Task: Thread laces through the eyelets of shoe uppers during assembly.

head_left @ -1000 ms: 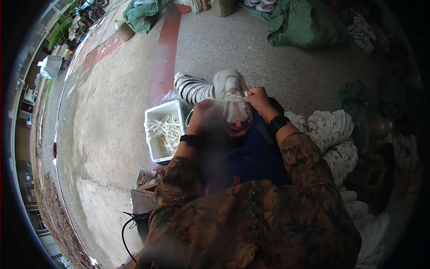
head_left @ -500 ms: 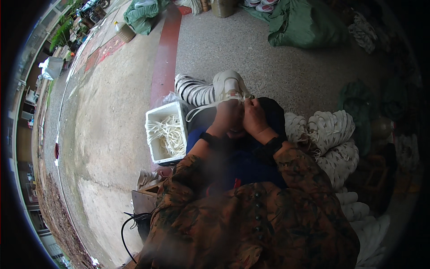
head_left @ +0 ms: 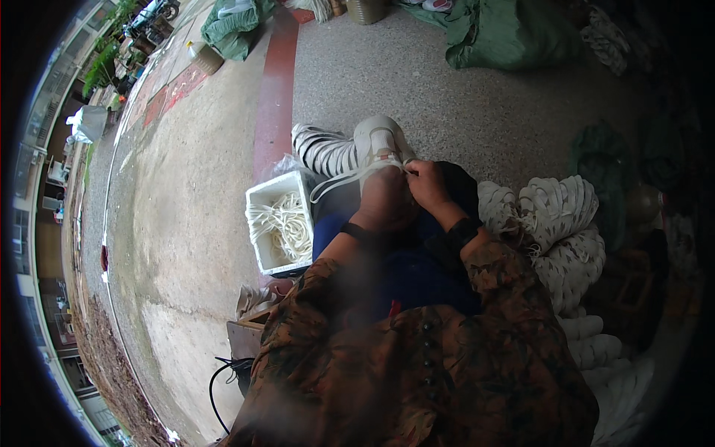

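Observation:
A pale off-white shoe (head_left: 383, 134) rests over my lap, toe pointing away from me. My left hand (head_left: 384, 197) is closed at the shoe's near part; a smear in the picture blurs it, and its fingertips are hidden. A white shoelace (head_left: 334, 181) loops out to the left from the shoe's eyelets. With fingers pinched, my right hand (head_left: 430, 186) holds a lace end at the shoe's right side. The two hands are close together.
Left of my knees stands a white foam box (head_left: 257, 235) of loose laces. Stacked pale shoes (head_left: 326, 151) lie just beyond the lap, and more shoe bundles (head_left: 558, 212) are piled at the right. A green sack (head_left: 514, 37) lies far ahead.
My right hand has shifted slightly to the right, away from the left, drawing lace with it. The left hand stays at the shoe. The view has tilted slightly.

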A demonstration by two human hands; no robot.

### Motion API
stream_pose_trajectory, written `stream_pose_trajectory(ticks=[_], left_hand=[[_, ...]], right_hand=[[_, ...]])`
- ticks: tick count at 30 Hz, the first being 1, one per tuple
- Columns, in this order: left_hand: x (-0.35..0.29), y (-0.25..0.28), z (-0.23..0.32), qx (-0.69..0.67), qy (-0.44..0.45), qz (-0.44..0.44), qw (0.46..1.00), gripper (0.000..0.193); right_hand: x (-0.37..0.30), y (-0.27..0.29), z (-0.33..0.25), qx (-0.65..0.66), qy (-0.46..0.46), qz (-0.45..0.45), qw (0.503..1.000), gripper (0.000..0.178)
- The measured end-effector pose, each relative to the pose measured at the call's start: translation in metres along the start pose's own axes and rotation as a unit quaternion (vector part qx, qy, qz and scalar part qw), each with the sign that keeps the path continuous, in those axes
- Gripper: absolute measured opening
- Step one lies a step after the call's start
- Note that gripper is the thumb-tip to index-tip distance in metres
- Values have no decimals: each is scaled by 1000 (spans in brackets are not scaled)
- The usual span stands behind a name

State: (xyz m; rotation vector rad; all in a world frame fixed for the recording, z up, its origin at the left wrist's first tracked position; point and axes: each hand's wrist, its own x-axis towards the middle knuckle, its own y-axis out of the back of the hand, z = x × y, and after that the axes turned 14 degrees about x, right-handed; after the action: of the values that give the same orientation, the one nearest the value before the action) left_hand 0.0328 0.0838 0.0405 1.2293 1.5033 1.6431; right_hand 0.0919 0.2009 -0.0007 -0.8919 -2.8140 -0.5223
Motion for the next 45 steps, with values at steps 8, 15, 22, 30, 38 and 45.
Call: stream_pose_trajectory(ticks=[8,15,22,30,38,45], left_hand=[[-24,-7,-16,-27,78,-34,996,11],[-29,-16,-23,-93,103,-9,990,11],[9,-8,-6,-56,126,-106,985,17],[-78,31,-42,-39,46,-134,989,10],[-96,-26,-84,-532,295,1,793,10],[-70,1,-84,-661,330,-6,674,13]], right_hand=[[-2,2,1,10,-66,19,998,8],[-3,2,1,30,-69,-3,997,10],[-7,-6,-2,-22,-4,22,1000,11],[-3,-1,1,-36,-23,11,999,13],[0,-29,-58,-58,172,-32,983,10],[3,-40,-40,150,-247,-190,938,7]])
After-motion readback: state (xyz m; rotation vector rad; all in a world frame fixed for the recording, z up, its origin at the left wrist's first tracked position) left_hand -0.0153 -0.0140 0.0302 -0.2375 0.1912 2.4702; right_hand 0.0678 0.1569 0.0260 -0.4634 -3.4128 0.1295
